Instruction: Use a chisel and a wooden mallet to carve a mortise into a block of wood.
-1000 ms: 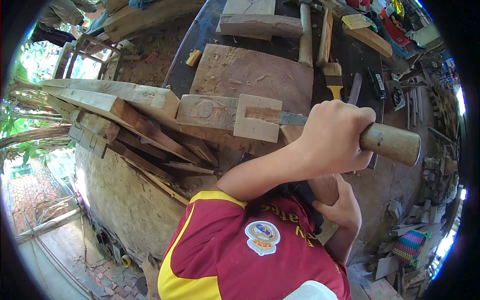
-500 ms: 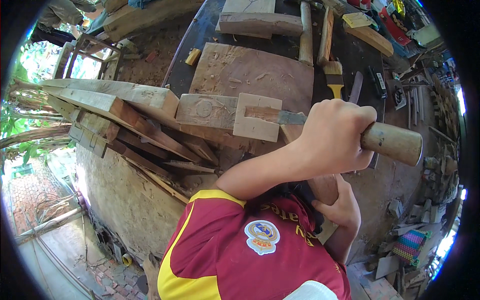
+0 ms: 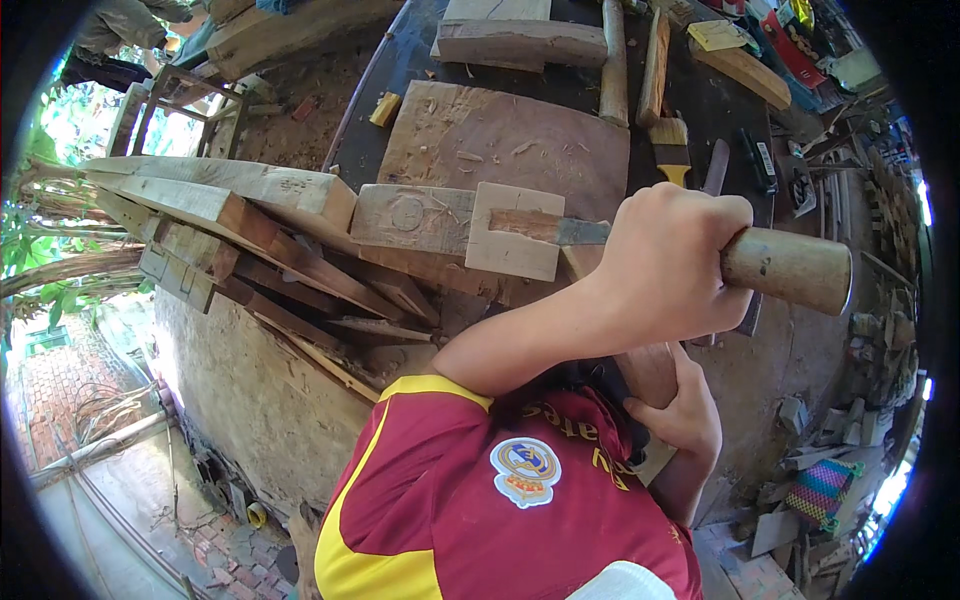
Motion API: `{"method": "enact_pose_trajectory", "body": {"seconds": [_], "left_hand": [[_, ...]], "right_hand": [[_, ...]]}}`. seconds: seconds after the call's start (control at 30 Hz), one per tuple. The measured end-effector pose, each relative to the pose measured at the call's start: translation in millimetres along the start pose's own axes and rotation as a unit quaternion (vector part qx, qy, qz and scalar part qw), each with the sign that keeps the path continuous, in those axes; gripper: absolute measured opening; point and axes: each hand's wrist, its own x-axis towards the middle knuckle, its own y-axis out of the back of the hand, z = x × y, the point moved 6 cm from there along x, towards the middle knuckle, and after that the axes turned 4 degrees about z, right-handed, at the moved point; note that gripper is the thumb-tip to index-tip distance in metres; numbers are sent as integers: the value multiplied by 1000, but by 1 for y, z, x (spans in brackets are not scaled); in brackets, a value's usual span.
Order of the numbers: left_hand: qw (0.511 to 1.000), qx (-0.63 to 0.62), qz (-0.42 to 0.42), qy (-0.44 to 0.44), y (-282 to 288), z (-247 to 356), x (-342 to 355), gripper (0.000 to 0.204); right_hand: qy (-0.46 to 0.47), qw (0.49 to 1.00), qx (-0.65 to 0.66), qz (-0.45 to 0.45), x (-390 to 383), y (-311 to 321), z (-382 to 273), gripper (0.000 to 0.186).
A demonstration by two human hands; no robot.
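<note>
My left hand (image 3: 675, 265) is closed in a fist round a chisel's thick wooden handle (image 3: 790, 270), whose butt sticks out to the right. Leftward, its metal blade (image 3: 582, 232) lies in a rough cut slot in a pale squared wood block (image 3: 540, 258). That block meets the end of a darker timber (image 3: 405, 215). Lower down, my right hand (image 3: 690, 410) is closed round a smooth brown wooden piece (image 3: 648, 375), partly hidden under my left forearm. Its full shape does not show.
A brown board (image 3: 500, 140) with wood chips lies on the dark bench beyond. A brush (image 3: 671, 150), a wooden handle (image 3: 613, 70) and a wood offcut (image 3: 520, 43) lie near it. Long timbers (image 3: 240, 195) reach out left. Wood scraps (image 3: 850, 425) crowd the right side.
The butt of the chisel handle has swung slightly up in the picture, with its blade still in the slot. My right hand and the wood block are practically unmoved.
</note>
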Motion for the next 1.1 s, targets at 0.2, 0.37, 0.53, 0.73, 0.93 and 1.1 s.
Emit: {"method": "enact_pose_trajectory", "body": {"seconds": [0.2, 0.37, 0.53, 0.73, 0.93, 1.1], "left_hand": [[1000, -14, 12, -3, 3, -2, 3, 18], [1000, -21, 13, -1, 4, -3, 1, 18], [1000, -22, 13, -5, 3, -4, 2, 18], [1000, -19, 18, -5, 5, -5, 1, 18], [1000, -24, 4, -14, 2, -4, -2, 20], [999, 4, -31, -8, -5, -4, -1, 21]], "right_hand": [[-19, 1000, 10, -1, -1, -1, 2, 83], [-29, 999, 28, 3, -1, -2, 13, 84], [-65, 992, 55, 96, -18, 22, 34, 86], [48, 875, -142, 460, -81, 108, 35, 75], [191, 709, 98, 672, -100, 171, -6, 70], [236, 724, -285, 582, -86, 140, -23, 69]]}}
